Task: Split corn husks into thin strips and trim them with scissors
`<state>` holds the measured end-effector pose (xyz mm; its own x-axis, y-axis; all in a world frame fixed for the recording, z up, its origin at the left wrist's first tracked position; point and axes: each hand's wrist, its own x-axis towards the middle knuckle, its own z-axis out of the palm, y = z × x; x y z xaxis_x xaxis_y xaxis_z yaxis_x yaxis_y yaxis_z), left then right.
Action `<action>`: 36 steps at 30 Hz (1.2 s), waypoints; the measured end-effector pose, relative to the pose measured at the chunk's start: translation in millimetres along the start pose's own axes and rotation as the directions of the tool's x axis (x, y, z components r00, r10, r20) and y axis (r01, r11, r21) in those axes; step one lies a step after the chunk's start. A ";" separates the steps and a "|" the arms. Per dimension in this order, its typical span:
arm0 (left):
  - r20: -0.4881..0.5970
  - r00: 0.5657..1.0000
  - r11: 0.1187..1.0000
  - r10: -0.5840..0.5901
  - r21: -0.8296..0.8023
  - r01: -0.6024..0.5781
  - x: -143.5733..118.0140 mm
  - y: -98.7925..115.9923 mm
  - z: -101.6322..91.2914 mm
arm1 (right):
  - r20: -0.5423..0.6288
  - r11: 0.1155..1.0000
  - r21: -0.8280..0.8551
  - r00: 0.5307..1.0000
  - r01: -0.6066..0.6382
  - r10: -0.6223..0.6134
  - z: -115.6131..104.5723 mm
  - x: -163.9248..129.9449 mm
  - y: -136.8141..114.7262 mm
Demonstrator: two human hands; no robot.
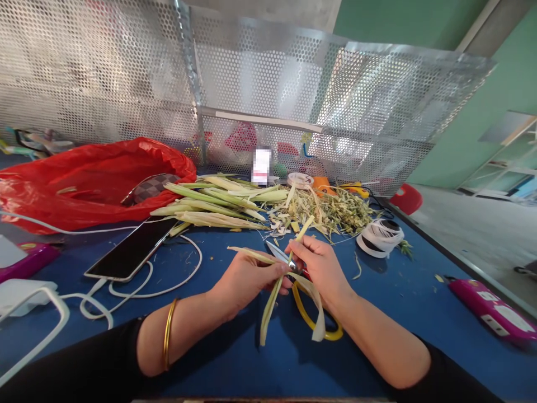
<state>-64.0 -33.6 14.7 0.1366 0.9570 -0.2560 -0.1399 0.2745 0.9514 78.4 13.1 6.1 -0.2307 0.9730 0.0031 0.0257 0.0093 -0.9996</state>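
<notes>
A: What is the person holding just above the blue surface [235, 358]?

B: The left hand [247, 277] is pinching a pale leaf strip [271, 305], which is drooping toward the surface. The right hand [321, 266] is gripping small scissors [280, 256] and a second strip, blades touching the leaf.

A: How is the strip likely handling?

B: It is looking light, thin and limp, probably tearing easily along its grain. Pinching close to the blades seems best. More stalks [210, 204] are lying behind, near a red bag [84, 179].
</notes>
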 end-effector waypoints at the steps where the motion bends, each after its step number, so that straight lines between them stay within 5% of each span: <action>1: -0.010 1.000 1.000 0.000 -0.014 -0.001 -0.1 -0.1 0.0 | 0.025 0.999 -0.045 1.000 0.010 -0.009 -2.1 1.4 -0.6; 5: -0.047 0.999 0.994 0.016 -0.108 -0.021 1.3 2.8 -4.0 | -0.056 0.914 -0.338 0.964 0.226 -0.259 -15.3 2.2 -8.9; 8: -0.053 0.997 0.986 0.056 -0.155 -0.064 2.3 6.8 -8.1 | -0.094 0.662 -0.582 0.769 0.473 -0.632 -20.1 -6.8 -16.8; 10: -0.069 0.993 0.978 0.097 -0.180 -0.108 2.6 8.5 -9.4 | 0.048 0.525 -0.637 0.709 0.564 -0.704 -16.7 -15.0 -18.1; 13: -0.104 0.983 0.966 0.149 -0.196 -0.168 2.7 8.8 -9.0 | 0.213 0.534 -0.649 0.803 0.542 -0.556 -3.6 -22.9 -11.5; 16: -0.133 0.976 0.959 0.172 -0.203 -0.196 3.1 7.3 -7.8 | 0.207 0.661 -0.627 0.907 0.412 -0.368 10.0 -23.2 -0.2; 18: -0.145 0.975 0.957 0.170 -0.213 -0.199 3.7 5.6 -7.7 | 0.198 0.733 -0.576 0.932 0.361 -0.303 14.9 -22.0 5.4; 21: -0.158 0.976 0.954 0.150 -0.235 -0.185 4.6 2.9 -8.4 | 0.227 0.753 -0.530 0.921 0.389 -0.316 15.8 -21.6 7.2; 27: -0.211 0.972 0.957 0.107 -0.241 -0.158 4.0 2.3 -6.7 | 0.358 0.615 -0.573 0.840 0.542 -0.407 10.1 -22.8 1.1; 36: -0.264 0.962 0.943 0.063 -0.300 -0.144 3.9 1.3 -3.6 | 0.427 0.460 -0.657 0.798 0.597 -0.426 11.3 -22.9 2.8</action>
<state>-67.2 -29.2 14.3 -0.1365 0.9631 -0.2321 -0.4458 0.1495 0.8826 72.7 -11.7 2.9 -0.6102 0.6738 0.4167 0.5129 0.7369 -0.4403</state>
